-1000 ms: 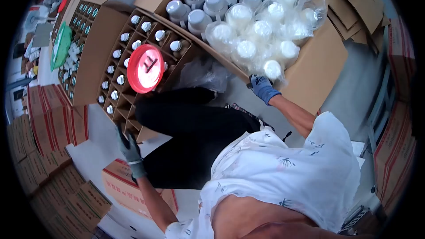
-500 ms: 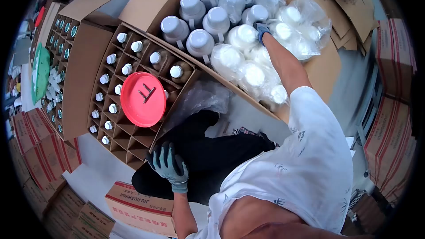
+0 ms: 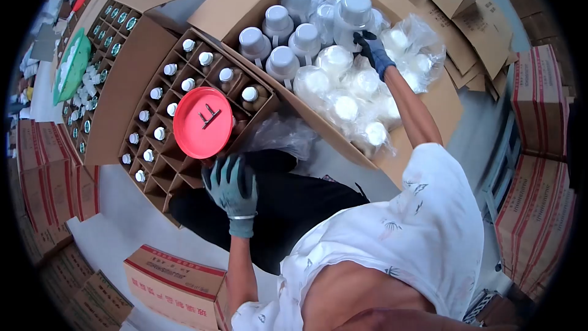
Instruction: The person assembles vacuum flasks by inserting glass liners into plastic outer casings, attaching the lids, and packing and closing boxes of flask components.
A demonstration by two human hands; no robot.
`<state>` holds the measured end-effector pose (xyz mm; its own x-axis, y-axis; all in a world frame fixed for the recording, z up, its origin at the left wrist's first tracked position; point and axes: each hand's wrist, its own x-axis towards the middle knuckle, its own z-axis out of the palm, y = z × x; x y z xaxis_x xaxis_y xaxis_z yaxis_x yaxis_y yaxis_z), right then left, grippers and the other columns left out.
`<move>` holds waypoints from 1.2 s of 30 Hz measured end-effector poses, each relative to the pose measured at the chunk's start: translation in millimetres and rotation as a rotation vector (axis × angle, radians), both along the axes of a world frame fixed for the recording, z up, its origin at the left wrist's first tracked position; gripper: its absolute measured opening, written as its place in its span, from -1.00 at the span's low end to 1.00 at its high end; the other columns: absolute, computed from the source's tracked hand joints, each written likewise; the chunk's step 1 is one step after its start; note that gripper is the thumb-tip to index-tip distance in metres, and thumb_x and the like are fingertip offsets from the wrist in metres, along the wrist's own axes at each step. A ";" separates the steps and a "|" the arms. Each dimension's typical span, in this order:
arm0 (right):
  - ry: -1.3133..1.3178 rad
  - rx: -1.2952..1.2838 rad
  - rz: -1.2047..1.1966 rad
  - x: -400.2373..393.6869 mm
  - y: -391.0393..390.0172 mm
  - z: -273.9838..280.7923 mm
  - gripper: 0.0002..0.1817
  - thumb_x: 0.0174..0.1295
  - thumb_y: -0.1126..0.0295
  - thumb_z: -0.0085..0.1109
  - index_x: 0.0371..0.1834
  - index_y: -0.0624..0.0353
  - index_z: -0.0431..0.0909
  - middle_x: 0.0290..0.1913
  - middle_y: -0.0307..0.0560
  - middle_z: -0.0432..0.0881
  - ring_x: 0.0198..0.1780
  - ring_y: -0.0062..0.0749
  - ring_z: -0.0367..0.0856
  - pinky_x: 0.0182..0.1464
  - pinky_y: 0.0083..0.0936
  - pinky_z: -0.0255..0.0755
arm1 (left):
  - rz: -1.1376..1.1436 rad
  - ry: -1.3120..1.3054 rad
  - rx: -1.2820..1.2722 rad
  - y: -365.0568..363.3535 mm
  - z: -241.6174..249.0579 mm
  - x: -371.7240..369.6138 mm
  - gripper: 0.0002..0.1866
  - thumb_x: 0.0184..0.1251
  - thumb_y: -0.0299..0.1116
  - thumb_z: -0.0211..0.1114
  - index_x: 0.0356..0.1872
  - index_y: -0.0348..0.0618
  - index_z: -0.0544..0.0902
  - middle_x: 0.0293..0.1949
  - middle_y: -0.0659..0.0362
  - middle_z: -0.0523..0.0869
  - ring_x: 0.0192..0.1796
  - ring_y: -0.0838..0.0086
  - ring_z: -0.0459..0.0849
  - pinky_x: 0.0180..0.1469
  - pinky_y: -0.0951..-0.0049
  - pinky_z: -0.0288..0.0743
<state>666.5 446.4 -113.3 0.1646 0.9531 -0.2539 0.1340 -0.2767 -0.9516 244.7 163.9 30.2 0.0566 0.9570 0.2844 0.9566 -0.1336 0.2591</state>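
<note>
White-capped brown bottles (image 3: 184, 84) are filling most cells of the divided cardboard carton (image 3: 160, 179); near cells are staying empty. I'm resting my left hand (image 3: 231, 184), fingers spread, there, while my right hand (image 3: 373, 49) is gripping a white plastic jar (image 3: 354, 12).

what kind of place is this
Likely a packing or warehouse floor: a divided carton of capped bottles, a big box of bagged white jugs, and stacked printed cartons all around.
</note>
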 end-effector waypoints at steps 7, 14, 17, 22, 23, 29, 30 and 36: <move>0.144 0.263 0.338 -131.8 -192.5 200.7 -0.77 0.28 0.50 0.13 -0.04 0.35 0.53 -0.06 -0.11 0.62 -0.04 -0.53 0.57 -0.02 -0.60 0.45 | 0.108 -1.787 -0.140 56.0 -1.6 9.4 -0.65 0.42 -0.31 0.10 0.15 -0.20 0.51 0.10 0.11 0.58 0.10 0.42 0.57 0.15 0.42 0.46; -0.242 0.709 1.164 -236.0 -282.9 173.7 -0.52 0.09 0.47 0.23 0.14 0.27 0.44 0.16 0.09 0.49 0.21 -0.04 0.44 0.29 -0.28 0.27 | -0.134 -2.283 -0.118 -3.2 -18.8 -104.8 -0.49 0.42 -0.01 -0.04 0.14 -0.22 0.46 0.04 0.04 0.61 0.00 0.22 0.61 0.17 0.18 0.47; -0.131 0.567 1.024 -254.1 -262.8 176.1 -0.54 0.08 0.46 0.21 0.11 0.25 0.48 0.14 0.05 0.51 0.18 -0.09 0.46 0.25 -0.28 0.30 | 0.084 -1.876 0.109 -71.9 -5.4 -80.5 -0.55 0.48 -0.11 -0.12 -0.05 -0.30 0.59 -0.12 0.01 0.68 -0.07 0.21 0.64 0.08 0.25 0.47; -0.236 1.042 1.269 -330.1 -283.3 216.3 -0.51 0.06 0.27 0.28 0.11 0.15 0.51 0.12 -0.04 0.54 0.19 -0.17 0.43 0.27 -0.17 0.25 | 0.247 -1.434 0.161 -98.4 5.6 -72.1 -0.58 0.51 -0.23 -0.12 -0.16 -0.37 0.63 -0.21 0.07 0.71 -0.15 0.40 0.63 -0.02 0.46 0.45; -0.266 1.008 1.278 -332.6 -276.1 190.5 -0.56 0.09 0.17 0.25 0.01 0.16 0.59 0.04 -0.10 0.60 0.15 -0.23 0.46 0.26 -0.15 0.25 | 0.244 -1.480 0.160 -99.7 0.8 -76.0 -0.63 0.50 -0.26 -0.08 -0.15 -0.36 0.62 -0.19 0.06 0.71 -0.13 0.39 0.63 -0.01 0.44 0.46; 0.090 0.417 1.212 -313.5 -217.8 171.2 -0.72 0.12 0.40 0.11 -0.12 0.21 0.65 -0.01 -0.03 0.60 0.15 -0.19 0.47 0.28 -0.31 0.26 | 0.313 -1.299 0.240 -138.8 28.2 -105.3 -0.68 0.32 -0.48 0.11 0.06 -0.35 0.54 0.02 0.03 0.64 0.11 0.31 0.56 0.22 0.37 0.35; 0.262 0.309 1.211 -320.1 -224.2 178.4 -0.70 0.11 0.38 0.16 -0.10 0.23 0.64 0.03 -0.02 0.58 0.18 -0.18 0.45 0.30 -0.28 0.23 | 0.423 -1.339 0.283 -134.0 21.9 -105.1 -0.65 0.32 -0.48 0.11 0.11 -0.34 0.51 0.06 0.03 0.61 0.15 0.30 0.54 0.26 0.36 0.31; 0.071 0.538 1.348 -325.4 -201.4 189.2 -0.67 0.08 0.47 0.17 -0.04 0.21 0.63 0.10 0.01 0.55 0.19 -0.19 0.46 0.23 -0.32 0.35 | 0.165 -1.187 0.177 -148.8 14.6 -116.5 -0.63 0.43 -0.31 -0.05 0.03 -0.39 0.56 0.08 -0.04 0.60 0.22 0.28 0.50 0.35 0.27 0.21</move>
